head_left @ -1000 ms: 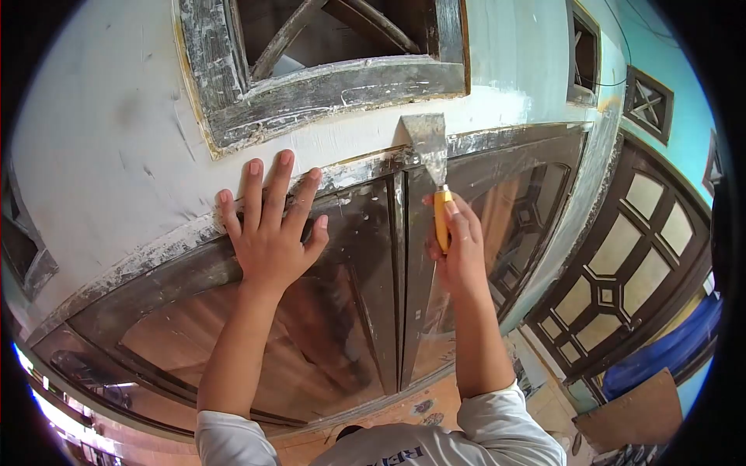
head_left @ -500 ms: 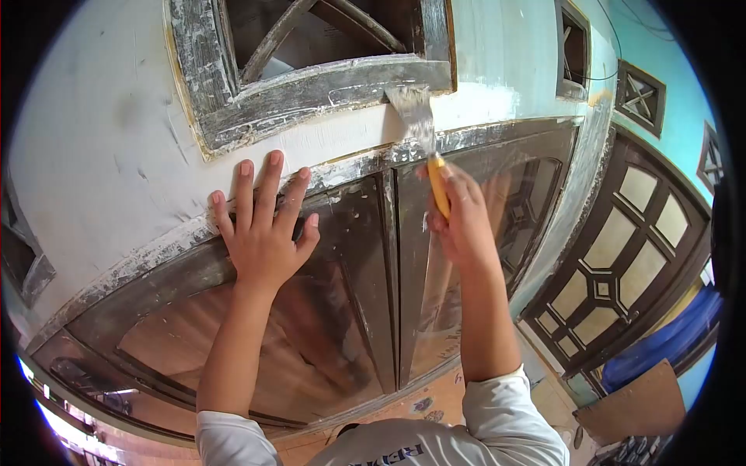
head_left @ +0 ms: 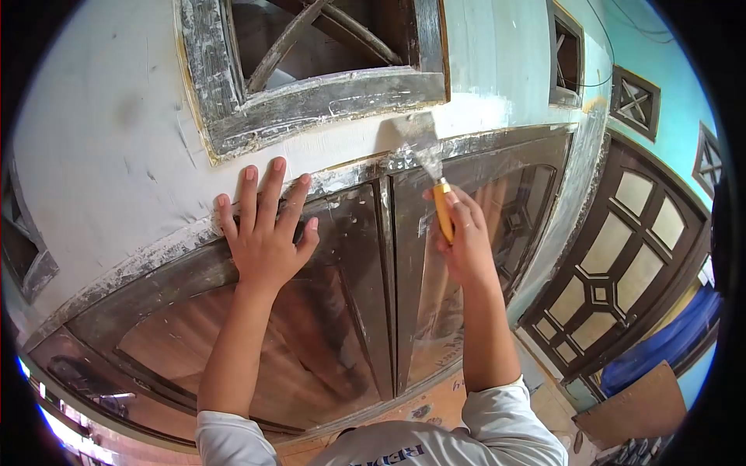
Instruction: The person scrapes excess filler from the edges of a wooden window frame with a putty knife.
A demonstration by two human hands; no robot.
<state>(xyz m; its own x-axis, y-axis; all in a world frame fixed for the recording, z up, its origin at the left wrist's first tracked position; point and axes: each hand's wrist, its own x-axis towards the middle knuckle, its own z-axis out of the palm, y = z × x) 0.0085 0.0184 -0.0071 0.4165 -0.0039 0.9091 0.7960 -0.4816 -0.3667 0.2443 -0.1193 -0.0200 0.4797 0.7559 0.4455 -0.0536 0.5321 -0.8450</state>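
My right hand grips the yellow handle of a putty knife, its wide metal blade pointing up. The blade overlaps the white wall strip between the vent frame and the cabinet-like wooden window frame below. With fingers spread, my left hand rests flat against the upper edge of the dark wooden frame, fingertips on the white wall. White smears and flaking patches mark both wooden frames. Crossed wooden bars fill the vent opening.
Glass panes fill the lower wooden frame. To the right stands a dark door with pale panels. A brown board and blue cloth are beside it. A thin cable hangs along the turquoise wall.
The putty knife has moved down, its blade now off the vent frame's lower edge and over the white strip. My left hand stays in place on the frame.
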